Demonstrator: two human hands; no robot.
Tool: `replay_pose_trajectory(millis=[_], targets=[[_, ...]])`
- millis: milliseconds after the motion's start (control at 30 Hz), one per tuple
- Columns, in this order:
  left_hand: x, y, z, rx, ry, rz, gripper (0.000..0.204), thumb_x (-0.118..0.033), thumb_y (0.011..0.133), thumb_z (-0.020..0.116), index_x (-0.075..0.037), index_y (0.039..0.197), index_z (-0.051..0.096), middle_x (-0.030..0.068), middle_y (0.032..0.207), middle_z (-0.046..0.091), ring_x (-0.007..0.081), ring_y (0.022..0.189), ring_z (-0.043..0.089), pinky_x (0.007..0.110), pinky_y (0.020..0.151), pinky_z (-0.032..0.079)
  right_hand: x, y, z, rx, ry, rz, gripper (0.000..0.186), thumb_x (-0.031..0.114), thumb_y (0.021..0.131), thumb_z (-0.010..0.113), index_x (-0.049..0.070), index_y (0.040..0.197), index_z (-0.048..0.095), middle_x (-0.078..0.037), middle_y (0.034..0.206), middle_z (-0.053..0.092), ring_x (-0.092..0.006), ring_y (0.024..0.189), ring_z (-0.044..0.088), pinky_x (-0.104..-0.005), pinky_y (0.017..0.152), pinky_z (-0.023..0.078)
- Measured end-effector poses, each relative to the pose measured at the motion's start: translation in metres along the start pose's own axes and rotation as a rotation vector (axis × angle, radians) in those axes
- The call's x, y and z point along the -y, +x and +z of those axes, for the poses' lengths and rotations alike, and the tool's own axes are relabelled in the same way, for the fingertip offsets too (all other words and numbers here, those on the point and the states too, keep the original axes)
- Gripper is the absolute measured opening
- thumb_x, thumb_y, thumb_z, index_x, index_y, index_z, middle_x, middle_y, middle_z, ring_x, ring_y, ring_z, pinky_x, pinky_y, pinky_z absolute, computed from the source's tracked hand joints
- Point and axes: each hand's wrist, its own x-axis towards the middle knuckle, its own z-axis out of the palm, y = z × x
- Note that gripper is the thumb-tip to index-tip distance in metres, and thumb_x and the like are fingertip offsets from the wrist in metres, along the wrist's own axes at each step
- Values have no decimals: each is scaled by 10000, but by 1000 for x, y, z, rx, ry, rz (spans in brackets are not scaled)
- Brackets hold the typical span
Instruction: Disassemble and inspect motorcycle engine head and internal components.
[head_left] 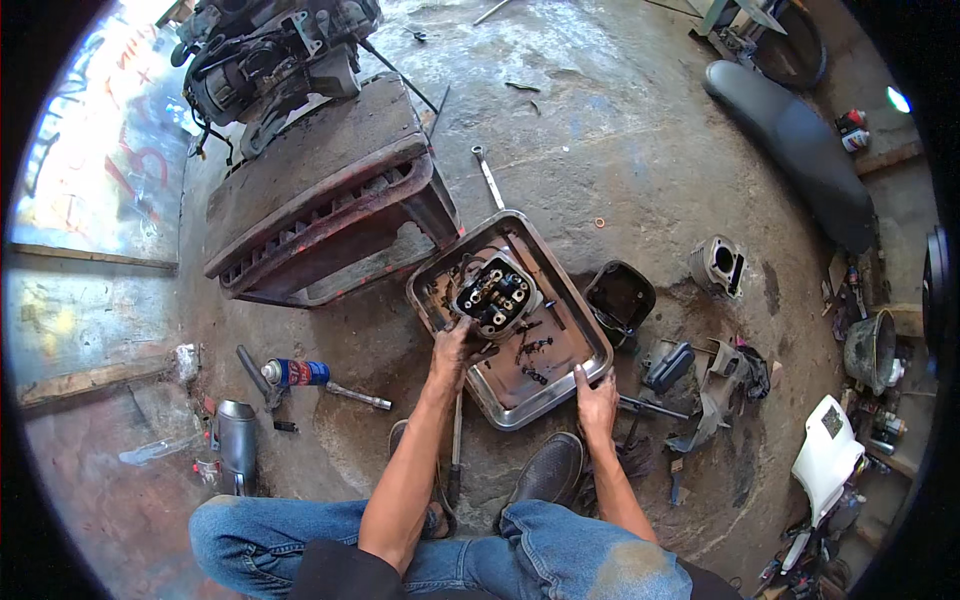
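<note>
A metal tray (pixel 545 405) rests on the floor in front of my feet, with dark bolts and small engine parts scattered over its brown, oily bottom. Over its left half sits an engine cylinder head (pixel 495 295), its dark, oily valve side facing up. My left hand (pixel 455 348) grips the near left side of the cylinder head; its fingertips are partly hidden beneath. At the tray's near right corner, my right hand (pixel 597 398) is closed on the rim, thumb on top and fingers under the edge.
A wrench (pixel 488 178) lies beyond the tray. Rightward are a black cover (pixel 620 298), an engine cylinder (pixel 718 265) and a black seat (pixel 795 145). A rusty metal stand (pixel 325 200) bears an engine (pixel 270 75) at far left. A blue spray can (pixel 300 373) lies near left.
</note>
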Motion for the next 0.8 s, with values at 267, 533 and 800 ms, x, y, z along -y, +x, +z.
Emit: replay_pose_trajectory(millis=[267,533,800], targets=[[6,19,-16,36,133,5,511,-471,949,586,-7,1161,620,126,1023,669,252,857,684,380,701,550,-17,23,7,141,324,36,416,286,900,684,-63,1124,656,-233,1061,708,-376,1027,668,-424,898,482],[2,30,-19,21,65,51,591,-534,982,519,-41,1304,561,128,1140,688,302,939,709,465,764,580,-3,33,15,22,327,81,394,274,997,521,-62,1165,640,-276,1106,679,-447,1075,628,-474,922,467],[-19,39,-27,113,62,-175,657,-570,977,511,-41,1367,492,176,1263,615,331,993,691,484,821,559,10,33,17,-111,335,86,414,281,1005,506,-66,1192,633,-287,1102,677,-472,1077,616,-493,923,464]])
